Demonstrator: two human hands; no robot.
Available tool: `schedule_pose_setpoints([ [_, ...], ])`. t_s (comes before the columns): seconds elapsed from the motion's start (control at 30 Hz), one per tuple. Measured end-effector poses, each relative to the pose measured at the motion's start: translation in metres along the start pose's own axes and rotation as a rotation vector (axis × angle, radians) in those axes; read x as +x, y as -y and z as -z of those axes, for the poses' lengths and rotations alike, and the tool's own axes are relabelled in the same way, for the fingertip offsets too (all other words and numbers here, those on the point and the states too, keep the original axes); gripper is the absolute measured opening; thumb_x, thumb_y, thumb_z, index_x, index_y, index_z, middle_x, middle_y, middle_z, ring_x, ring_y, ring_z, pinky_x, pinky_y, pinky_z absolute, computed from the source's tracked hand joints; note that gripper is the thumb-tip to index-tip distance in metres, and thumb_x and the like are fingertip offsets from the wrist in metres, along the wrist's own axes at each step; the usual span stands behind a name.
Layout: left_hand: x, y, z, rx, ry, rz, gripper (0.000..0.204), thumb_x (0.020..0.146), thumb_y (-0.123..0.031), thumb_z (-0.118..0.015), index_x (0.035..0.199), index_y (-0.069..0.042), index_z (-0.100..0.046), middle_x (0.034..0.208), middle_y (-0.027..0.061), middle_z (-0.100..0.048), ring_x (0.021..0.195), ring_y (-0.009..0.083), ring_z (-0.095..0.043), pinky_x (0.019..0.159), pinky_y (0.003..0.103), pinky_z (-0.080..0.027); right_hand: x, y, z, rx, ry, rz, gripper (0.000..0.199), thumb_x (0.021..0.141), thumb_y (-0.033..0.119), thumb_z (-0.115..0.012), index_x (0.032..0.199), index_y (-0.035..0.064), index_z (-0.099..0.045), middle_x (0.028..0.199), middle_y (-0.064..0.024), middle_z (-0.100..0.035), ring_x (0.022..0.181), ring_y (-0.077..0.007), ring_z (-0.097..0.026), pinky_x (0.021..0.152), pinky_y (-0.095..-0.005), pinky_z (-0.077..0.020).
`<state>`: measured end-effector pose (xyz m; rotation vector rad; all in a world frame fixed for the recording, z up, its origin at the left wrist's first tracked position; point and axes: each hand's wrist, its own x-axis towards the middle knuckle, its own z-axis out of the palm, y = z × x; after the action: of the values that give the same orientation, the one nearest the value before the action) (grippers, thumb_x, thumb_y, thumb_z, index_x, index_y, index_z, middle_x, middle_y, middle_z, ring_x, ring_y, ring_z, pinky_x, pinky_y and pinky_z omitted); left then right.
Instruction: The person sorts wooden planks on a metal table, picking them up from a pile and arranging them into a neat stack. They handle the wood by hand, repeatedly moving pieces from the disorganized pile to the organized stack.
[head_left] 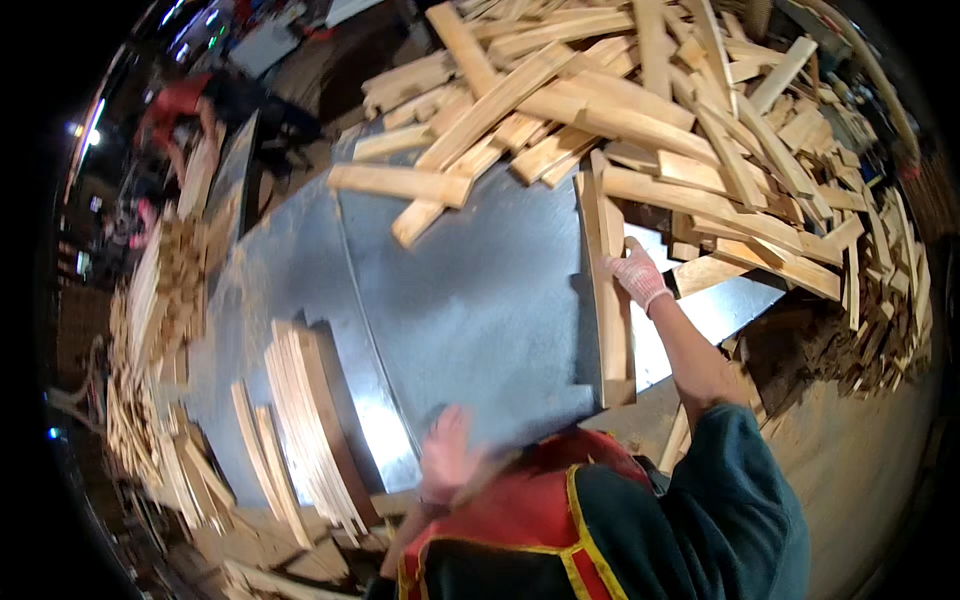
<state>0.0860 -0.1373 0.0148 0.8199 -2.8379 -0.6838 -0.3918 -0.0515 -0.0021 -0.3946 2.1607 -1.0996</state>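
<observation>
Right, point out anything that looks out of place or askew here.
The pile at the far right of the table looks messy: its boards lie crossed at all angles, while the stack at near left is lined up side by side. Nothing looks clearly damaged.

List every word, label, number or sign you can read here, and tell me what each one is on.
None can be read.
Loose boards, stacked strips: no readable text.
Metal tabletop: no readable text.
Glove on the right hand, red garment: no readable text.
Background at upper left: too dark and blurred to tell.
</observation>
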Motion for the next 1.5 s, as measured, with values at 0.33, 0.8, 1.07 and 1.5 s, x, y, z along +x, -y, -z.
schedule_pose_setpoints([
  [0.33,0.036,0.005,0.021,-1.377,0.11,0.711,0.051,0.094,-0.021,-0.073,0.138,0.002,-0.063,0.119,0.007,-0.073,0.11,0.0181,-0.068,0.095,0.034,-0.055,-0.162,0.007,-0.198,0.661,0.623,-0.091,0.064,0.089,0.027,-0.078,0.138,-0.0085,-0.058,0.114,-0.0115,-0.07,0.101,-0.023,-0.067,0.099,-0.0388,-0.0545],
  [0.8,-0.208,0.169,0.06,0.607,-0.241,0.758,0.075,0.08,-0.025,-0.079,0.148,-0.01,-0.05,0.146,0.0171,-0.055,0.136,0.0374,-0.051,0.115,0.051,-0.039,-0.353,0.281,0.043,-0.197,0.154,1.3,0.084,0.093,0.033,-0.079,0.159,-0.003,-0.042,0.132,-0.011,-0.063,0.12,-0.0218,-0.06,0.112,-0.0384,-0.0452],
  [1.07,-0.181,0.095,-0.04,0.246,-0.133,0.437,0.086,0.079,-0.043,-0.081,0.15,-0.005,-0.051,0.158,0.0215,-0.048,0.146,0.0408,-0.044,0.122,0.058,-0.029,-0.42,0.301,0.136,-0.633,-0.286,1.196,0.086,0.091,0.032,-0.081,0.159,-0.0016,-0.042,0.138,-0.014,-0.061,0.124,-0.025,-0.06,0.113,-0.04,-0.0461],
  [1.5,0.064,-0.056,-0.03,0.01,-0.153,-0.037,0.073,0.078,-0.029,-0.084,0.141,-0.003,-0.058,0.143,0.0197,-0.057,0.132,0.0401,-0.053,0.11,0.054,-0.042,-0.425,0.21,0.233,-0.768,-0.612,1.25,0.089,0.087,0.031,-0.084,0.159,0.0008,-0.042,0.147,-0.0191,-0.058,0.131,-0.0301,-0.059,0.114,-0.0427,-0.0474],
])
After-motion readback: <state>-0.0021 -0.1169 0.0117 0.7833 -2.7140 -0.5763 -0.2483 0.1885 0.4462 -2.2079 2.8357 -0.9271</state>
